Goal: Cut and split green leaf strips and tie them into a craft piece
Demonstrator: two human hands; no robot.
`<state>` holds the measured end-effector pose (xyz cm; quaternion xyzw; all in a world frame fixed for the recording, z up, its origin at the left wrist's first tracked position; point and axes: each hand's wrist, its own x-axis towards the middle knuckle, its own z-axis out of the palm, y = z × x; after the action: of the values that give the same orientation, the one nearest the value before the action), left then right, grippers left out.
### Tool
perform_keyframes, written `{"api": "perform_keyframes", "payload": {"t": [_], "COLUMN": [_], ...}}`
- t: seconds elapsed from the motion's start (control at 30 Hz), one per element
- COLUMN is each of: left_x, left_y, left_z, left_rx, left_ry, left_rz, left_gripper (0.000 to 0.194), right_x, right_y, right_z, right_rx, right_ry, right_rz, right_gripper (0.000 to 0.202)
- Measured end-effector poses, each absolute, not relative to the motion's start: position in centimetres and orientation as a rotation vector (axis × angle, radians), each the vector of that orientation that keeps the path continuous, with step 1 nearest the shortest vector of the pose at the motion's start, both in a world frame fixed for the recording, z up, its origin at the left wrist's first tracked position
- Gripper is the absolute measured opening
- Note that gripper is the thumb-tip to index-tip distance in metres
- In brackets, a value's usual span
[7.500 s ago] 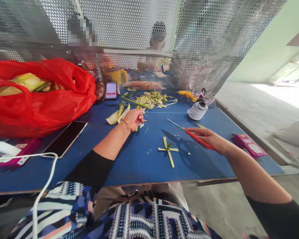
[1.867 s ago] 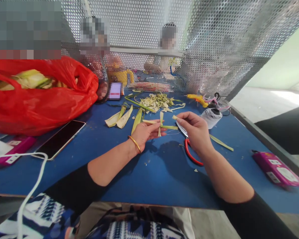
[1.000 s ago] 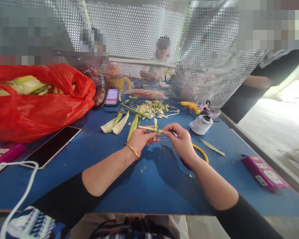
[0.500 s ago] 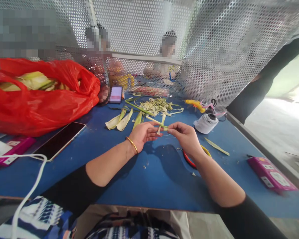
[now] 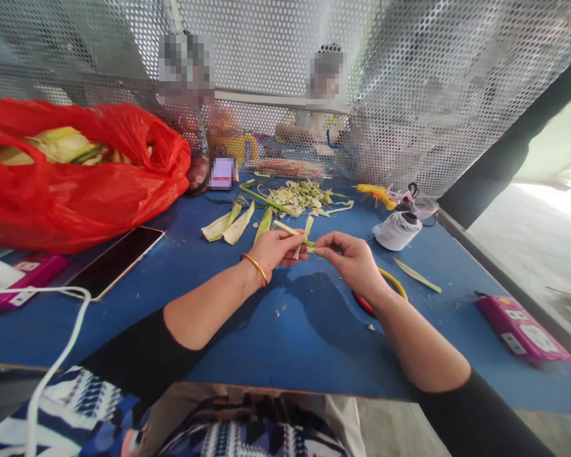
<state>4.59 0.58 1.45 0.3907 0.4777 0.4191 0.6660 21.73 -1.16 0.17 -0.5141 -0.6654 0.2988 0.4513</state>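
Above the middle of the blue table, my left hand (image 5: 276, 249) pinches a small cross-shaped piece of pale green husk strips (image 5: 308, 231). My right hand (image 5: 346, 254) has its thumb and forefinger closed on the right end of the same piece. Just beyond my hands lies a heap of shredded husk (image 5: 299, 195). Larger husk pieces (image 5: 238, 225) rest to the left of the heap. To the right stands a spool of white thread (image 5: 398, 230). Part of a red and yellow ring-shaped object (image 5: 393, 282) shows behind my right wrist.
A red plastic bag (image 5: 137, 184) of husks fills the left, near a dark phone (image 5: 118, 260) and white cable (image 5: 76, 330). Rightward are a yellow tool (image 5: 377, 194), a husk strip (image 5: 417, 275) and a magenta box (image 5: 521, 327). People sit behind the perforated screen (image 5: 266, 57).
My left thumb has closed down onto the husk piece, and the fingers have drawn in. The piece has tilted slightly. The whole view has shifted a little.
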Motion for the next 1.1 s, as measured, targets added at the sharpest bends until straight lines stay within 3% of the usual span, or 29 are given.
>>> {"api": "perform_keyframes", "payload": {"t": [0.43,0.7,0.97,1.1], "left_x": [5.3,5.5,5.5,5.5], "left_y": [0.2,-0.1,-0.2,-0.3], "left_z": [0.4,0.4,0.1,0.2], "left_rx": [0.86,0.901,0.934,0.953], "left_ry": [0.908,0.909,0.893,0.884], "left_rz": [0.883,0.892,0.894,0.885], "left_gripper": [0.033,0.024,0.028,0.033], "right_x": [21.7,21.2,21.3,21.0], "right_y": [-1.2,-1.2,-1.2,-1.3], "right_z": [0.2,-0.3,-0.3,0.1], "right_rx": [-1.222,-1.285,-1.312,-1.292], "right_ry": [-1.429,-1.463,-1.273,-1.164], "right_rz": [0.72,0.697,1.017,1.114], "right_gripper": [0.011,0.013,0.028,0.024]}}
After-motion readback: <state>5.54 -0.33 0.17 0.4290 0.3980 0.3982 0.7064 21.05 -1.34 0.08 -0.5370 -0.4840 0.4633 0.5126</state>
